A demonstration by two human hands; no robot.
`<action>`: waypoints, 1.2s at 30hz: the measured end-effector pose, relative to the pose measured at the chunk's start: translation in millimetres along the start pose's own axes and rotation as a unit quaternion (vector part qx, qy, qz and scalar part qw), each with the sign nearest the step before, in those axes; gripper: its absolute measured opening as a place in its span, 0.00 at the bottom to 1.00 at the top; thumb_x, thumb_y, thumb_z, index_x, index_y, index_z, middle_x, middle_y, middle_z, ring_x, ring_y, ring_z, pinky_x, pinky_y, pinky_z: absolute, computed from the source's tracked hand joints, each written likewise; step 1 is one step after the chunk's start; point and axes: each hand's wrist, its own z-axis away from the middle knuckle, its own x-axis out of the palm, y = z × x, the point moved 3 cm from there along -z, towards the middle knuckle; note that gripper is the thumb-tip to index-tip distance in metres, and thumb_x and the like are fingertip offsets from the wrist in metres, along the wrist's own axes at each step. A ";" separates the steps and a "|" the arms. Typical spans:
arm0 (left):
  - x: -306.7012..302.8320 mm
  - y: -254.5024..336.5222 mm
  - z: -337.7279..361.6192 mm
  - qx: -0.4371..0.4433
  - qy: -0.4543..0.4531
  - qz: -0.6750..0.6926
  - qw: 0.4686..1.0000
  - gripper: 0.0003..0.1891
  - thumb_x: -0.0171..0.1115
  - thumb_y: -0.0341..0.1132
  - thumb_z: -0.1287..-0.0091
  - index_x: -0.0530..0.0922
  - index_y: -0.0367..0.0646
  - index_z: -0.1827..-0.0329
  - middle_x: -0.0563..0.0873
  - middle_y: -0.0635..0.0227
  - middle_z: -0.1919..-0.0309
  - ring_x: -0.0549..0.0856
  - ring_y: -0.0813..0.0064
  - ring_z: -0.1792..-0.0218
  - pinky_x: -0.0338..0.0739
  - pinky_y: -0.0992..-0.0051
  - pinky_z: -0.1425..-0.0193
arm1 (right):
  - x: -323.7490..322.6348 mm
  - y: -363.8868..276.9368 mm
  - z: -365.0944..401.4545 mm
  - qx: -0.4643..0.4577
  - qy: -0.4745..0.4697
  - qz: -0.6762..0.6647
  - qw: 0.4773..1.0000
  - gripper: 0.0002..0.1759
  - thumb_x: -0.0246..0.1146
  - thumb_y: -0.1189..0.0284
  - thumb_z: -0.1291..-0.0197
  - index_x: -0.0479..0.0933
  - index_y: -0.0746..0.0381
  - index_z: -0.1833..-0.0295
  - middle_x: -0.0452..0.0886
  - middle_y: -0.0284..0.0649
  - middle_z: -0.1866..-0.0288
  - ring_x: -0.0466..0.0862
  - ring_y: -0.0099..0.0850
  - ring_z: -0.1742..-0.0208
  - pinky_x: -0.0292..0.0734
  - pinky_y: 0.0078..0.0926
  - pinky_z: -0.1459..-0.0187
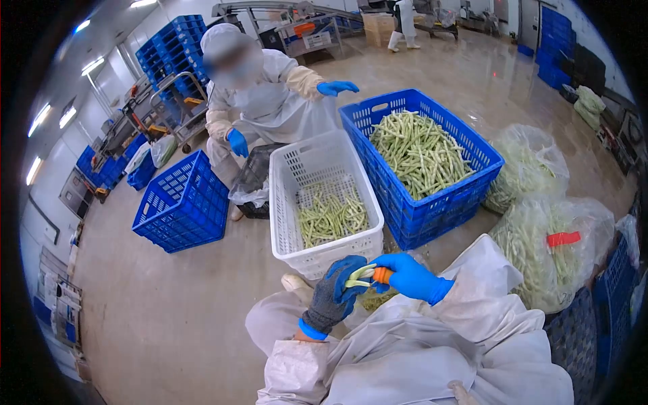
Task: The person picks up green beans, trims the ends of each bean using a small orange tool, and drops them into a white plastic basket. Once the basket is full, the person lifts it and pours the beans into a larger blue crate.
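My left hand [329,297], in a grey knit glove over a blue one, is closed around a few green bean pods [358,277] whose ends stick out toward the right. Close against it, my right hand [412,278] in a blue glove grips a small knife by its orange handle [383,275]; the blade is hard to make out against the pods. Just beyond both hands stands a white crate [317,252] with a layer of green beans [332,219] on its bottom. A blue crate [432,219] to its right is heaped with more beans [422,152].
A co-worker [270,94] with blue gloves sits across from me. An open blue crate [182,202] and a black crate [255,210] stand left of the white one. Clear plastic bags of beans [550,250] sit at my right. Pallets [172,47] are stacked behind.
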 end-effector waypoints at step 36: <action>-18.9 -1.9 -4.9 -0.008 0.202 -0.030 0.979 0.13 0.64 0.25 0.43 0.79 0.38 0.54 0.81 0.56 0.52 0.81 0.61 0.50 0.74 0.69 0.45 | -20.4 -16.2 10.5 -0.024 0.116 0.087 0.989 0.22 0.65 0.75 0.45 0.74 0.61 0.43 0.81 0.42 0.55 0.79 0.29 0.59 0.75 0.30 0.56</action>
